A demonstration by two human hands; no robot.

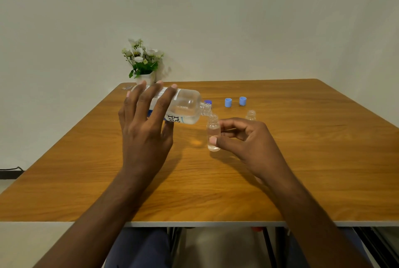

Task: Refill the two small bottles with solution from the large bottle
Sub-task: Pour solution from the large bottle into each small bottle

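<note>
Plain indoor room, home or small office; cannot tell which. Wood-grain table [302,159] near bare white wall [237,19]. Small white pot [145,77] of white flowers [141,57] at table's far edge. Dark metal legs [267,244] beneath. Black cable [10,169] at left.

The person wears dark navy trousers [140,248], seen just below the near edge of the table [302,159], the cloth smooth with a few soft folds. A narrower strip of similar dark cloth shows below the same edge further right. Over the table the left forearm [108,203] and the right forearm [300,198] are bare to the wrists. The left hand [144,136] and the right hand [248,138] are bare too, with long, slim fingers and short, trimmed nails.
</note>
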